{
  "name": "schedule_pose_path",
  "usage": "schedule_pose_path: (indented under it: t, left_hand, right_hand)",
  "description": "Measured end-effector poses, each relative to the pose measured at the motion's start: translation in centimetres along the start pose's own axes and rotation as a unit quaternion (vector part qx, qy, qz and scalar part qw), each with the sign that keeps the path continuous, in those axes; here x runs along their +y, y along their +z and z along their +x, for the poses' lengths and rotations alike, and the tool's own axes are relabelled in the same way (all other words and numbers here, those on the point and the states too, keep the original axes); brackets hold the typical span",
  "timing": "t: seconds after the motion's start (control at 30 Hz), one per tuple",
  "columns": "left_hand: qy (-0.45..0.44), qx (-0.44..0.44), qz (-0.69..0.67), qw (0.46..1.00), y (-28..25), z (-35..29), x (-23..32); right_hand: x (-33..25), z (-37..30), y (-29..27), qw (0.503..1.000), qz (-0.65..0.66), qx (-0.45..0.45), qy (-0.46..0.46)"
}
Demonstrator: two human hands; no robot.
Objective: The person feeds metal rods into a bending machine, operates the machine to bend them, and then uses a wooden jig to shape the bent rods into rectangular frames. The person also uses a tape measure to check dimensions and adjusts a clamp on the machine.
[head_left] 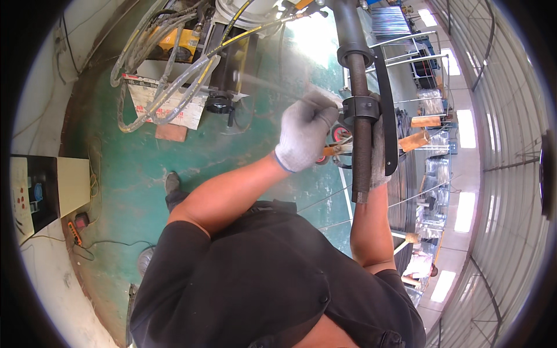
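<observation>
My left hand (306, 129), in a pale knitted glove, is closed round a thin metal rod (264, 83) that juts out toward the upper left, its outer end smeared. The fist is beside a dark ring collar (361, 108) on a long threaded shaft (362, 156). Whether the rod's inner end touches the collar is hidden by the fingers. My right hand (378, 145), also gloved, is up against the far side of the shaft. Shaft and collar cover most of its fingers. A flat black bar (390, 127) runs along the shaft, just right of that hand.
Hydraulic hoses (162, 98) loop over a machine and a white carton (165, 101) at the upper left. A black-and-cream cabinet (72, 182) stands far left, near an orange power strip (75, 233). Racks of long rods (403, 191) line the right, where another person (420, 265) is visible.
</observation>
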State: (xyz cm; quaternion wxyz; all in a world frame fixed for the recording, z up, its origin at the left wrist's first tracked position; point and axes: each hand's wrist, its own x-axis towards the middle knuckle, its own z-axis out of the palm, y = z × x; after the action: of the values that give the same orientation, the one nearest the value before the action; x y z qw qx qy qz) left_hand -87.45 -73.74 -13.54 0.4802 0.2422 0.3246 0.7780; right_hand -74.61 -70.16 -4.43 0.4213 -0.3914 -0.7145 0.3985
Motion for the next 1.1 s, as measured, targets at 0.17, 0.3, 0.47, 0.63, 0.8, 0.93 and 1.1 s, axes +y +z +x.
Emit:
schedule_pose_path:
  t: [0.17, 0.3, 0.47, 0.63, 0.8, 0.93, 1.1]
  left_hand:
    - [-0.136, -0.096, -0.101, 0.981, -1.0, 1.1, 1.6]
    - [-0.229, -0.194, -0.174, 0.938, -2.7, 2.4, 2.2]
    - [-0.306, -0.249, -0.204, 0.896, -3.4, 4.4, 2.3]
    - [-0.254, -0.227, -0.038, 0.94, -3.4, 4.7, 4.7]
    - [-0.256, -0.226, -0.024, 0.94, -3.5, 4.8, 4.6]
    - [-0.327, -0.249, -0.084, 0.908, -3.7, 5.5, 4.6]
    - [-0.317, -0.28, -0.032, 0.905, -3.6, 6.1, 5.5]
  right_hand:
    - [1.2, 0.2, -1.1, 1.0, 0.0, 0.016, 0.022]
    - [0.3, -0.1, -0.6, 1.0, 0.002, 0.008, 0.027]
    - [-0.1, 0.0, -0.5, 0.997, -0.078, 0.007, -0.005]
    - [0.0, -0.3, -0.1, 0.999, 0.038, -0.002, 0.021]
    - [0.2, -0.1, 0.0, 0.997, 0.066, 0.006, 0.038]
    - [-0.1, -0.2, 0.0, 0.999, -0.017, 0.027, 0.021]
    - [0.6, -0.3, -0.5, 0.999, -0.009, 0.026, 0.036]
